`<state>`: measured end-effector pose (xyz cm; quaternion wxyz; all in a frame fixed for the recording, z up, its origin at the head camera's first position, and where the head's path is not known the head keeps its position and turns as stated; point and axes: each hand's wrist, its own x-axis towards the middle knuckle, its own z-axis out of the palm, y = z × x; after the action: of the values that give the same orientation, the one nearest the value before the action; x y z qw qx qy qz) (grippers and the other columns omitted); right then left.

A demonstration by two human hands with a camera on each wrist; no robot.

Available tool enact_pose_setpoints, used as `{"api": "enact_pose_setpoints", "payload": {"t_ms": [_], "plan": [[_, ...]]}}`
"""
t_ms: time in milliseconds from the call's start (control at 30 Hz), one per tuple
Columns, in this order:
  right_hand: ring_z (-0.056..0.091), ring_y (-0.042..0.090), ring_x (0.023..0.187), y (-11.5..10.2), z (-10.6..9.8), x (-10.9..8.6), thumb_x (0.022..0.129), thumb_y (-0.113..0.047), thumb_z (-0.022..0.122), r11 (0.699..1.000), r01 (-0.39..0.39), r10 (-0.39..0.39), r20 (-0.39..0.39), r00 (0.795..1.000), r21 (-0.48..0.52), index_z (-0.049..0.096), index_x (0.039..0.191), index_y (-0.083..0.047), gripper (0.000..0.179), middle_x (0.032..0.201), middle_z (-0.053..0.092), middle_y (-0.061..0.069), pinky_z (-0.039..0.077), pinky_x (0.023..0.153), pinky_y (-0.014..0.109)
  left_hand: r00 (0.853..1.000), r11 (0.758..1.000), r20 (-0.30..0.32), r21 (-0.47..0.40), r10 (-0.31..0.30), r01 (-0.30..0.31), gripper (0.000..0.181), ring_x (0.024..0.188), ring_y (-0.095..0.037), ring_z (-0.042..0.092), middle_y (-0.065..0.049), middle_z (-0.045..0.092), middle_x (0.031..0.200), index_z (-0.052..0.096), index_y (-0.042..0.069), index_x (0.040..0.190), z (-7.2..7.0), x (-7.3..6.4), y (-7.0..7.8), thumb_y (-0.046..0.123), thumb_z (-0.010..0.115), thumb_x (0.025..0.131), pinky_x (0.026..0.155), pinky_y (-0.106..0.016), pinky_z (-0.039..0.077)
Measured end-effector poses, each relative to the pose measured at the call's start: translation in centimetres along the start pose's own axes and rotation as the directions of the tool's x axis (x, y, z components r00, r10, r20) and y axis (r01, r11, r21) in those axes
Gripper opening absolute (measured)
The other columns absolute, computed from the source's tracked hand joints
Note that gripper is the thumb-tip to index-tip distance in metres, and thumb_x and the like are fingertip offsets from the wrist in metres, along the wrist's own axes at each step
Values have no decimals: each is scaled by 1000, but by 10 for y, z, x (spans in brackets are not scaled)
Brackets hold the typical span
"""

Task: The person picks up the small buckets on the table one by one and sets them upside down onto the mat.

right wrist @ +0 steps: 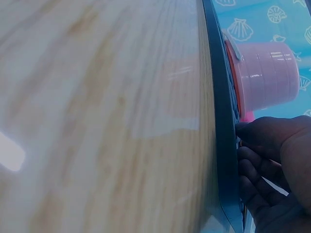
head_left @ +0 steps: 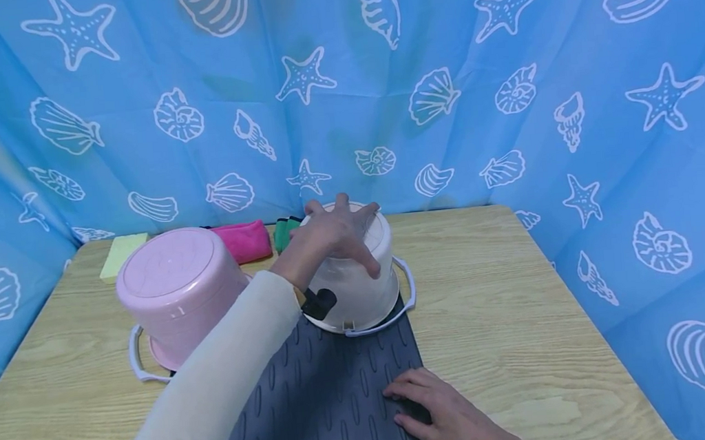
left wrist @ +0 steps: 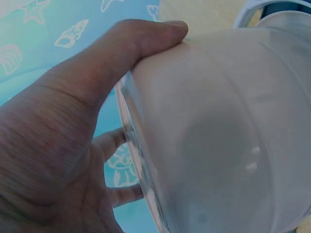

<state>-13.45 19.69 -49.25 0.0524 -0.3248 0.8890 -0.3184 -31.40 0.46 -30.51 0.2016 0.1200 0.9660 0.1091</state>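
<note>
A translucent white bucket [head_left: 358,288] stands upside down on the far right part of a dark ribbed mat [head_left: 329,394]; its pale blue handle hangs at the rim. My left hand [head_left: 335,235] grips the bucket from above by its base. In the left wrist view the thumb of the left hand [left wrist: 63,102] lies on the bucket's side [left wrist: 218,126], with fingers reaching round the base edge. My right hand [head_left: 442,413] rests at the mat's right edge, fingers loosely bent and holding nothing. To the left, a pink bucket [head_left: 178,296] also stands upside down.
Behind the buckets lie a pink cloth [head_left: 245,242], a green cloth [head_left: 284,234] and a pale yellow cloth or sponge [head_left: 120,255]. The wooden table [head_left: 491,319] ends at a blue shell-patterned curtain [head_left: 345,124]. The pink bucket's handle [head_left: 136,358] juts out left.
</note>
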Motion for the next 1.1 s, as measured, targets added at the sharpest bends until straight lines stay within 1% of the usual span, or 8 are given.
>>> {"api": "enact_pose_setpoints", "payload": {"t_ms": [233,333,400,467,667,767,933,1100], "plan": [[54,4,104,1,-1,-2,97,-23,69,1000,-3,3,11,1000,-4,68,122,-21,26,117,58,-14,51,90,30,997,997,-1,32,77,-77,112,142,-59,-10,-11,-5,166,11,44,159,3,-5,-8,66,78,72,96,-85,18],[54,4,103,1,-1,-1,96,-21,70,1000,17,-17,-4,1000,-16,68,121,-21,25,116,58,-13,51,89,29,984,987,-80,50,158,-154,104,145,-56,-2,-11,2,166,15,42,160,4,-9,-15,71,71,76,96,-85,17],[55,4,103,1,-1,-1,96,-21,70,999,30,-30,-16,999,-23,68,120,-20,25,115,59,-13,52,88,29,957,974,-181,47,227,-222,97,146,-51,9,-9,11,166,21,40,159,7,-16,-21,71,67,80,97,-83,21],[55,3,103,0,-2,0,96,-22,69,999,25,-25,-21,999,-29,69,120,-20,24,115,59,-13,52,88,29,902,954,-314,55,296,-294,86,144,-45,23,-8,23,163,31,36,157,12,-26,-29,66,66,84,98,-78,28],[57,4,102,4,-14,-1,94,-19,72,998,9,-13,-83,996,-57,70,117,-18,23,114,58,-14,54,86,30,634,897,-663,139,399,-419,50,125,-32,51,-9,58,137,60,18,139,34,-62,-57,41,64,95,102,-53,43],[58,5,102,10,-20,-2,90,-14,76,995,33,-46,-141,989,-92,70,116,-16,26,114,60,-14,54,85,30,571,886,-731,99,374,-453,43,118,-28,56,-7,64,129,63,15,134,49,-77,-68,34,64,96,97,-46,48],[60,6,101,20,-29,-3,87,-10,78,989,70,-97,-208,973,-133,71,115,-14,29,113,62,-12,54,82,28,535,882,-777,53,331,-469,39,113,-23,60,-5,66,125,66,12,130,78,-97,-86,27,66,94,91,-42,52],[62,7,99,28,-36,-9,84,-8,80,985,65,-104,-248,963,-160,71,115,-13,32,113,63,-9,55,80,27,586,914,-766,5,264,-405,37,115,-19,60,0,67,124,67,14,128,102,-112,-103,27,67,94,96,-43,50]]}}
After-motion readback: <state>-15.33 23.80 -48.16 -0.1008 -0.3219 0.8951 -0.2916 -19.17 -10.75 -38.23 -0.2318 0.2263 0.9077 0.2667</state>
